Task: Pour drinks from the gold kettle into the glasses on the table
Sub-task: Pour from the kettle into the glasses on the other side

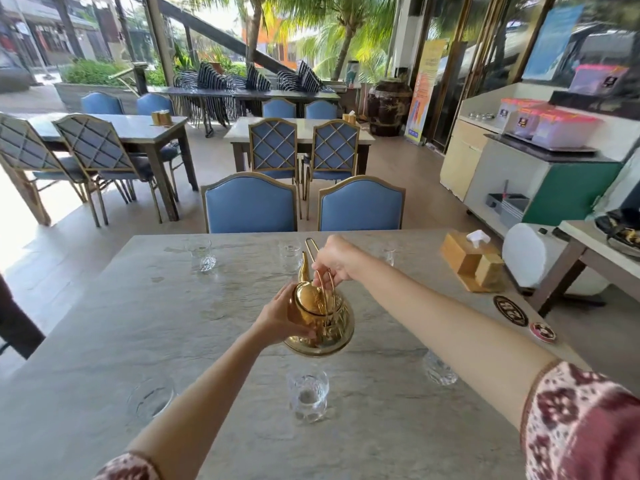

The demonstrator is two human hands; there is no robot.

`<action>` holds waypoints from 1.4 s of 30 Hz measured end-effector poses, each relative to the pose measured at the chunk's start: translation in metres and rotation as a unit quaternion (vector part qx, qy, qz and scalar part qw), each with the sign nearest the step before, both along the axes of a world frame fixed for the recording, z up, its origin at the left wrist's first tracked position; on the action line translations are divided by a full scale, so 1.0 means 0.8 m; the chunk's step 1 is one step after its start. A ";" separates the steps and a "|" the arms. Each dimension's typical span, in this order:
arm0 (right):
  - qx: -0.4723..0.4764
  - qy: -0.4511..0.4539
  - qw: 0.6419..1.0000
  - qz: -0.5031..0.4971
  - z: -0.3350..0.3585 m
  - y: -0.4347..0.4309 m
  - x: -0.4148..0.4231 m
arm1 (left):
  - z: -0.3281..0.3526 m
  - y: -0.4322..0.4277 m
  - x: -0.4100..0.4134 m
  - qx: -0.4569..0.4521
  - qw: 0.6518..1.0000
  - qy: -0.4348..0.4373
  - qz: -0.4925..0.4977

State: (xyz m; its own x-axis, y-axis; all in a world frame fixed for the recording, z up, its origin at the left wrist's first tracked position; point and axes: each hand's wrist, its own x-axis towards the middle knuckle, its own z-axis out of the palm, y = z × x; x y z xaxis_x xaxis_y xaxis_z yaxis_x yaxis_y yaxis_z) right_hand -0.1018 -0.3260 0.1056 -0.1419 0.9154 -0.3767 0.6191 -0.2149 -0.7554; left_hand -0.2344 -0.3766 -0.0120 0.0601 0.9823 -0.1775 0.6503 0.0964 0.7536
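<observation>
Gold metal fills both our hands at this moment. Our right hand (334, 261) has its fingers (320, 273) closed around the wire handle of the kettle (320, 318), gripping it from above. Our left hand (282, 315) presses flat against the kettle's left flank, fingers wrapped on the body to steady it. We find the kettle lifted clear of the worktop (104, 341), tilted forward, its spout (304, 268) pointing away from us toward the far side.

The middle far glass (290, 252) stands just beyond the spout and a little to its left, along the spout's own line; we judge it the glass now being served, though no stream is visible. The near glass (308, 398) sits directly below and behind the kettle's base, on our side. Further glasses stand at far left (201, 252), near left (150, 398) and near right (440, 368).

Risk noted: the far glass lies at full reach, so further tilt calls for steady support from the left hand.
</observation>
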 end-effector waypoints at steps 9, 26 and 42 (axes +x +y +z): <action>-0.013 -0.012 1.000 -0.017 -0.059 0.034 -0.033 | -0.047 0.029 -0.024 -0.043 0.999 0.004 -0.015; 0.015 -0.003 0.999 -0.036 -0.092 0.062 -0.066 | -0.071 0.066 -0.051 -0.058 0.997 0.017 -0.045; 0.049 -0.045 0.998 -0.023 -0.056 0.022 0.020 | 0.019 0.035 -0.031 -0.005 0.991 0.136 0.002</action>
State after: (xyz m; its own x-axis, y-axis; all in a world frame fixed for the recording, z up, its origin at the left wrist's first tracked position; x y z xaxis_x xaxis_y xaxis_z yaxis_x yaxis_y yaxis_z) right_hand -0.0854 -0.3086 0.0606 -0.0687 0.9532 -0.2944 0.6760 -0.1725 -0.7164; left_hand -0.2591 -0.3484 0.0035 0.0044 0.9806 -0.1960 0.8289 0.1061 0.5493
